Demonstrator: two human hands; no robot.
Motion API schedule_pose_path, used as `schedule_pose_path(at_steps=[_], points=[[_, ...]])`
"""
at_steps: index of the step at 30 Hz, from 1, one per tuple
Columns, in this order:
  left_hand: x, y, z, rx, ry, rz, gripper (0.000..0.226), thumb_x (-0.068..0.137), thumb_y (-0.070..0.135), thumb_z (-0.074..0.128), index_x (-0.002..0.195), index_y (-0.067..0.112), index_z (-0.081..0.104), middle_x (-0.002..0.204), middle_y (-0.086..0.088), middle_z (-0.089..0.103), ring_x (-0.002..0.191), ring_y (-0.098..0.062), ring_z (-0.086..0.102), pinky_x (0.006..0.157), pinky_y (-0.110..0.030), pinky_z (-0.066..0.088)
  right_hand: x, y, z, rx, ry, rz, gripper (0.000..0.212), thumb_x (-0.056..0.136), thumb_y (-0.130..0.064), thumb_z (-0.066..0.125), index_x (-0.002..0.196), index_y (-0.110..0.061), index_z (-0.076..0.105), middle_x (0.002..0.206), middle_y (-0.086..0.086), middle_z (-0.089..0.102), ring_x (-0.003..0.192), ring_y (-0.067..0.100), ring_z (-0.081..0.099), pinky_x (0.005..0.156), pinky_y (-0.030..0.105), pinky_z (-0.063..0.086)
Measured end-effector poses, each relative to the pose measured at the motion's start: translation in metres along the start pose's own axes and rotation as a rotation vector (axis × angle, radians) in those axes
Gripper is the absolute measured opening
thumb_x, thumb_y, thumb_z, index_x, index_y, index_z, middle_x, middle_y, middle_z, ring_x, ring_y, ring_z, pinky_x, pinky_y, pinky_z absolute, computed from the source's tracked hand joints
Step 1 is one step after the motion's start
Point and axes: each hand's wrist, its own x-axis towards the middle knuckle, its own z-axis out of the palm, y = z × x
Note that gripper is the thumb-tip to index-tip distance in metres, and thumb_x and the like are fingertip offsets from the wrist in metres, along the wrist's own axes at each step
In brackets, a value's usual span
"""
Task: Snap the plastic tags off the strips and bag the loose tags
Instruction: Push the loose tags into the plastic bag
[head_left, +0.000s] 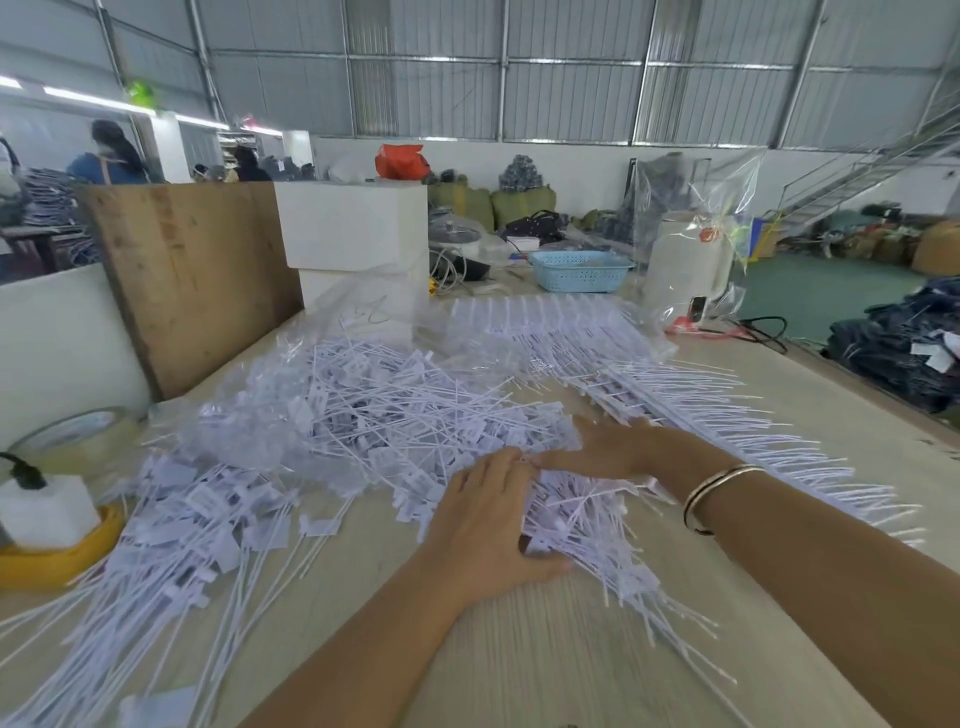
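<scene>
A big heap of loose white plastic tags (332, 415) with long thin tails covers the middle and left of the wooden table (571, 675). Uncut strips of tags (701, 410) lie in rows on the right, running toward the far side. A clear plastic bag (363, 312) lies crumpled behind the heap, partly under it. My left hand (488, 525) lies flat on a small bunch of tags, fingers straight, thumb along the bunch's near edge. My right hand (608, 447), a bangle on its wrist, rests with straight fingers on the tags just beyond the left hand.
A tape roll (78, 436) and a white block on a yellow base (47, 519) sit at the left edge. A plywood board (192, 280), white boxes (353, 223), a blue basket (579, 270) and a bagged white appliance (685, 260) stand at the back. People work far left.
</scene>
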Motion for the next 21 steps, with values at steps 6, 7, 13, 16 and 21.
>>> schedule_pose_path(at_steps=[6, 7, 13, 16, 21], points=[[0.001, -0.001, 0.001, -0.091, 0.115, -0.188, 0.106, 0.053, 0.079, 0.064, 0.134, 0.021, 0.027, 0.138, 0.006, 0.036, 0.132, -0.013, 0.030, 0.108, -0.027, 0.016, -0.020, -0.017, -0.016, -0.034, -0.304, -0.031, 0.128, 0.064, -0.082, 0.056, 0.139, -0.034, -0.035, 0.160, 0.003, -0.006, 0.147, 0.029, 0.006, 0.116, 0.048, 0.015], [0.001, -0.002, 0.001, -0.087, 0.124, -0.214, 0.106, 0.055, 0.077, 0.065, 0.136, 0.020, 0.026, 0.140, 0.006, 0.034, 0.134, -0.014, 0.028, 0.109, -0.029, 0.017, -0.021, -0.022, -0.012, -0.094, -0.300, -0.037, 0.131, 0.063, -0.081, 0.060, 0.138, -0.034, -0.037, 0.161, 0.004, -0.002, 0.146, 0.029, 0.010, 0.115, 0.048, 0.018], [0.002, -0.011, -0.008, -0.303, -0.204, -0.181, 0.112, 0.060, 0.069, 0.071, 0.144, 0.035, 0.005, 0.155, 0.011, -0.006, 0.142, -0.011, -0.014, 0.117, -0.038, -0.003, -0.020, -0.027, 0.000, -0.158, -0.228, -0.051, 0.131, 0.068, -0.070, 0.067, 0.140, -0.032, -0.035, 0.160, 0.011, 0.009, 0.143, 0.032, 0.022, 0.112, 0.048, 0.027], [0.000, -0.025, -0.019, -0.294, -0.226, -0.130, 0.106, 0.061, 0.071, 0.069, 0.143, 0.046, 0.006, 0.153, 0.022, -0.016, 0.139, -0.002, -0.021, 0.111, -0.034, -0.014, -0.019, -0.023, -0.002, -0.178, -0.212, -0.033, 0.127, 0.071, -0.067, 0.067, 0.141, -0.032, -0.033, 0.159, 0.013, 0.011, 0.141, 0.034, 0.025, 0.110, 0.050, 0.030], [-0.001, -0.028, -0.038, -0.247, -0.036, -0.072, 0.065, 0.078, 0.062, 0.060, 0.133, 0.033, 0.041, 0.144, 0.014, 0.023, 0.134, -0.004, 0.014, 0.107, -0.027, 0.010, -0.017, -0.020, -0.014, -0.185, -0.156, -0.011, 0.111, 0.065, -0.091, 0.040, 0.151, -0.034, -0.002, 0.159, 0.002, 0.014, 0.144, 0.032, 0.018, 0.113, 0.061, 0.010]])
